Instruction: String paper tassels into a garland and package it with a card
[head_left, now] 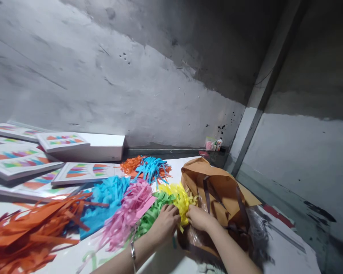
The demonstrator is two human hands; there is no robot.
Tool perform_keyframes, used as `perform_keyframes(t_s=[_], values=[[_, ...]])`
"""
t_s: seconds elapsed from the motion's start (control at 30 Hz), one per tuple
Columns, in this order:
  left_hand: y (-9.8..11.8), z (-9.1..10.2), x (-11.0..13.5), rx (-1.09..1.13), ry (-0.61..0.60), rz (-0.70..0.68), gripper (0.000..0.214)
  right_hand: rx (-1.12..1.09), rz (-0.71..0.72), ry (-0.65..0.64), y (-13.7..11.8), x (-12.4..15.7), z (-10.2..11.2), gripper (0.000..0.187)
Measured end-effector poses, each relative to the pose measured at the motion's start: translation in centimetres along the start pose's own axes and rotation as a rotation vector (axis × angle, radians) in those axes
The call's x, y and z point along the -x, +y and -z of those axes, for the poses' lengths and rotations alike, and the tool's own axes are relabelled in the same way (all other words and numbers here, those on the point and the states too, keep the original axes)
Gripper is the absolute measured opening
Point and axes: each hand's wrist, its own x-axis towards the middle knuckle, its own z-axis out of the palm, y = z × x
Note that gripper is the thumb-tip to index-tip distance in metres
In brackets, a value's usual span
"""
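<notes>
A yellow fringed paper tassel lies between my two hands, beside the brown paper bag. My left hand, a bracelet on its wrist, has its fingers curled on the lower left of the yellow fringe, where it meets the green paper fringe. From the other side my right hand pinches the yellow fringe's right edge, with its fingertips partly hidden. The brown paper bag with dark handles is just behind and right of that hand. Left of the green are a pink fringe and a blue fringe.
Orange fringes fill the near left. Farther back lies a blue-and-orange bundle. White boxes with printed pictures are stacked at the left. Clear plastic lies right of the bag. Small bottles stand near the wall corner.
</notes>
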Motion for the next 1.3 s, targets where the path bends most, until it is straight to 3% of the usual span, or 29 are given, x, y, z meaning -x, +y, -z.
perform_keyframes(t_s=[0.2, 0.47, 0.67, 0.77, 0.93, 1.1, 1.3], values=[[0.1, -0.3, 0.1, 0.012, 0.003, -0.001, 0.01, 0.061, 0.024, 0.064, -0.1, 1.3, -0.7, 0.018], [0.4, 0.0, -0.5, 0.018, 0.053, 0.003, 0.009, 0.043, 0.01, 0.392, -0.7, 2.4, -1.4, 0.008], [0.8, 0.7, -1.6, 0.047, 0.083, -0.029, 0.01, 0.058, 0.174, 0.552, -1.4, 4.0, -3.2, 0.028], [0.7, 0.8, -1.9, 0.049, 0.064, -0.061, 0.006, 0.007, 0.25, 0.605, -1.1, 4.1, -3.9, 0.03], [-0.1, 0.8, -1.7, 0.029, 0.082, -0.057, 0.006, -0.169, 0.203, 0.703, -0.5, 3.7, -3.6, 0.034], [-0.4, 1.2, -0.8, 0.021, 0.117, -0.114, 0.011, -0.23, 0.18, 0.648, -0.8, 3.8, -2.4, 0.037], [-0.2, 1.9, -0.1, -0.015, 0.058, -0.331, 0.019, -0.222, 0.135, 0.517, -1.1, 3.5, -1.3, 0.027]])
